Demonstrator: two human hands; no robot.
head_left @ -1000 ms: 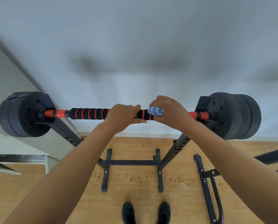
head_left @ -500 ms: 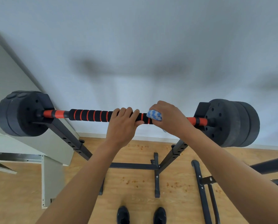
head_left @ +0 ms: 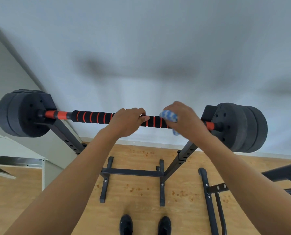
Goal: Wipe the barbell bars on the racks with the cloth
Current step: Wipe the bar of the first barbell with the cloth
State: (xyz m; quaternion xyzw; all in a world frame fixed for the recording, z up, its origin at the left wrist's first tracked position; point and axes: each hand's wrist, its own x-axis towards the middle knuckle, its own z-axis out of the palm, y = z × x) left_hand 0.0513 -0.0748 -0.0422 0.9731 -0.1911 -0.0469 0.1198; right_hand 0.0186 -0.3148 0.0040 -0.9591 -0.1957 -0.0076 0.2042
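A barbell bar [head_left: 92,117] with black foam grip and orange rings lies across a black rack [head_left: 63,133], black weight plates [head_left: 21,114] on both ends. My left hand [head_left: 127,122] grips the bar near its middle, fingers curled over the top. My right hand [head_left: 185,121] wraps a blue-and-white cloth [head_left: 169,116] round the bar just right of the left hand; a corner of cloth hangs below the bar.
The right plates [head_left: 243,128] sit close to my right wrist. A white wall stands behind the bar. The rack's base [head_left: 133,172] rests on the wooden floor above my black shoes [head_left: 126,224]. Another black frame [head_left: 210,200] lies at the right.
My right hand with the cloth has slid a little to the right along the bar, opening a gap of striped grip between the two hands. The left hand keeps its grip.
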